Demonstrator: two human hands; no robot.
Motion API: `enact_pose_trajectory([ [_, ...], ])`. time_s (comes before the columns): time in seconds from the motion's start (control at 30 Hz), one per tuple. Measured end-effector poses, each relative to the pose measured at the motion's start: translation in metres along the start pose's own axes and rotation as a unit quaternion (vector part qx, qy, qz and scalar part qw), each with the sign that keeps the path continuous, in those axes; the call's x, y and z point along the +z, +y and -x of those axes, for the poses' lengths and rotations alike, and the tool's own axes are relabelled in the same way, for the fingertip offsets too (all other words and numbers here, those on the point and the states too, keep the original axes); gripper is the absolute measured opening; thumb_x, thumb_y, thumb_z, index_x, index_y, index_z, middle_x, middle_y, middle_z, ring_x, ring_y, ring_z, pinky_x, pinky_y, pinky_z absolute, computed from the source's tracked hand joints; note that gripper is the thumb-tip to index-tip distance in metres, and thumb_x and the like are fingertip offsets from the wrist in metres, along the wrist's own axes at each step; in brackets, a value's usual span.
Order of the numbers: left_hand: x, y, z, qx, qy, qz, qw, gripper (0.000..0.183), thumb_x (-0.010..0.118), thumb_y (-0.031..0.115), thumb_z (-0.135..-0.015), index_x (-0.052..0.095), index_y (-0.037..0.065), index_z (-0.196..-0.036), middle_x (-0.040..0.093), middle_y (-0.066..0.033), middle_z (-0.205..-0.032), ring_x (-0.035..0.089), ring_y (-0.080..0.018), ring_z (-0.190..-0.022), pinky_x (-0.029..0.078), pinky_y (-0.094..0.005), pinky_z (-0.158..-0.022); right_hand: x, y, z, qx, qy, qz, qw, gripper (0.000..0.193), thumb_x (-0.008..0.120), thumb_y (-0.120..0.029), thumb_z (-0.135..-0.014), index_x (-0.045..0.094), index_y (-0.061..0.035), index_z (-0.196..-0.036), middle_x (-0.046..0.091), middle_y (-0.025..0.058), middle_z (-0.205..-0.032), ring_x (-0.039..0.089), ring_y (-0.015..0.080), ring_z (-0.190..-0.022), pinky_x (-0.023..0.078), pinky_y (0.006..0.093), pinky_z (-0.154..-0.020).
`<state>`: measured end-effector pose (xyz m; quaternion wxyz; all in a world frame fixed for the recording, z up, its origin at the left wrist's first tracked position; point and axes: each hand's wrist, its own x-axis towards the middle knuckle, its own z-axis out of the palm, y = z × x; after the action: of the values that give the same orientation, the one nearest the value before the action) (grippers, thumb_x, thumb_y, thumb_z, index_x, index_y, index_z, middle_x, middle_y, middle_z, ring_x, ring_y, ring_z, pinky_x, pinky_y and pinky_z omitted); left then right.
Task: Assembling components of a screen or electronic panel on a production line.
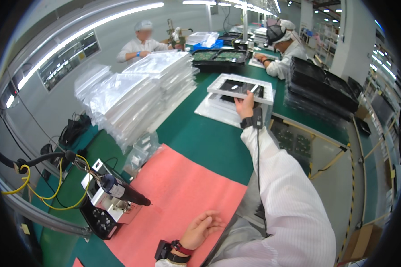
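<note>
**Right hand on a white frame, left hand idle on the pink mat**

Where the green bench runs away toward twelve o'clock, the white frame (240, 87) sits on top of a short stack of its own kind, its dark centre catching a streak of light. The person's right hand (245, 106) is stretched out to it at the end of a long white sleeve, fingers closed over the near edge of the frame; how firmly they pinch it I cannot tell from here. A black wrist strap (252, 121) with a cord hanging from it circles that wrist.

Down at six o'clock the left hand (202, 228) lies on the pink mat (178, 196), fingers loosely curled and holding nothing, a dark band on its wrist.

At eight o'clock from that hand a black electric screwdriver (124, 191) rests across a small grey fixture (103, 205), with yellow cables looping off to nine o'clock. Toward ten o'clock rise tall piles of clear plastic bags (133, 91). At two o'clock, beyond the frame, stands a stack of black trays (321, 84).

Farther back, around twelve and one o'clock, two other people in white coats and caps work at the same bench, one beside a black tray of green circuit boards (219, 56).
</note>
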<state>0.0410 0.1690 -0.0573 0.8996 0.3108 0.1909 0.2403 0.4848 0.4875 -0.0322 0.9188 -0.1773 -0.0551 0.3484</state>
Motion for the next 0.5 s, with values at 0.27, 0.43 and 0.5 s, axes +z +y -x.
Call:
enact_pose_trajectory([
  [0.27, 0.0, -0.001, 0.0, -0.005, -0.004, -0.012, 1.0, 0.032, 0.042, 0.013, -0.104, 0.05, -0.001, -0.131, 0.061, -0.0133, -0.113, 0.062, -0.029, -0.11, 0.049, -0.0417, -0.1, 0.001, -0.009, 0.005, 0.061, 0.087, 0.049, 0.993, 0.028, 0.062, -0.033, -0.084, 0.054, -0.0182, -0.107, 0.056, 0.0083, -0.103, 0.054, 0.0231, -0.095, 0.044, 0.0374, -0.085],
  [0.43, -0.002, 0.002, 0.002, 0.009, 0.007, -0.013, 1.0, 0.031, 0.043, 0.014, -0.104, 0.05, -0.001, -0.131, 0.061, -0.0132, -0.113, 0.061, -0.029, -0.111, 0.049, -0.0413, -0.1, 0.005, 0.009, 0.015, 0.085, 0.063, 0.035, 0.994, 0.03, 0.061, -0.029, -0.084, 0.053, -0.0095, -0.105, 0.056, 0.0099, -0.104, 0.054, 0.0252, -0.1, 0.044, 0.0378, -0.088],
  [0.5, -0.002, -0.001, 0.002, 0.005, 0.002, -0.009, 1.0, 0.031, 0.043, 0.014, -0.104, 0.05, -0.001, -0.131, 0.061, -0.0131, -0.113, 0.061, -0.0287, -0.11, 0.049, -0.0411, -0.1, -0.006, 0.006, 0.011, 0.067, 0.042, 0.024, 0.997, 0.029, 0.061, -0.027, -0.085, 0.054, -0.0091, -0.106, 0.056, 0.0131, -0.108, 0.054, 0.0275, -0.101, 0.045, 0.0399, -0.092],
])
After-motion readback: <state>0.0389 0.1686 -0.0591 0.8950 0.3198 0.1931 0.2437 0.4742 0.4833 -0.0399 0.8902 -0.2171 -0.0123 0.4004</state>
